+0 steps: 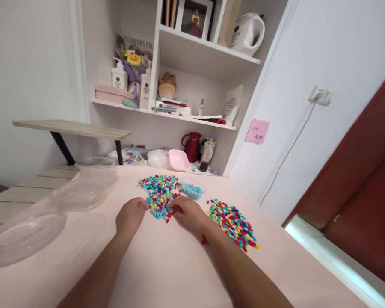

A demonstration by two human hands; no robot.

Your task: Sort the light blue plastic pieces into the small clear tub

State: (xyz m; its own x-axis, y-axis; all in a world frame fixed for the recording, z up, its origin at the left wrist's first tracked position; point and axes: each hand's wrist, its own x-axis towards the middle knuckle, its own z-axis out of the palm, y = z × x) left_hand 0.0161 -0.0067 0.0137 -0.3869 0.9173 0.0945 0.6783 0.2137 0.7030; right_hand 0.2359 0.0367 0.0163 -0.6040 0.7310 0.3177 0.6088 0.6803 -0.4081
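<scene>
Head cam: near mixed pile [160, 205] on pink surface [147, 261], L hand [131, 214] at its L edge w/ fingers curled in, R hand [190, 211] at its R edge, back up, fingers bent nearly tog., any hold unclear for both, blue-pc tub [203, 188] behind-R of it.

I can read FLOWERS STU on the pale sheet [139, 42] behind the yellow smiley flower [134, 58]; the pink note [257, 131] on the wall [288, 64] has what looks like 250, then a scribble; words on the pink box [114, 94], pump bottles [119, 80] and big jug [244, 34] are too tiny.
</scene>
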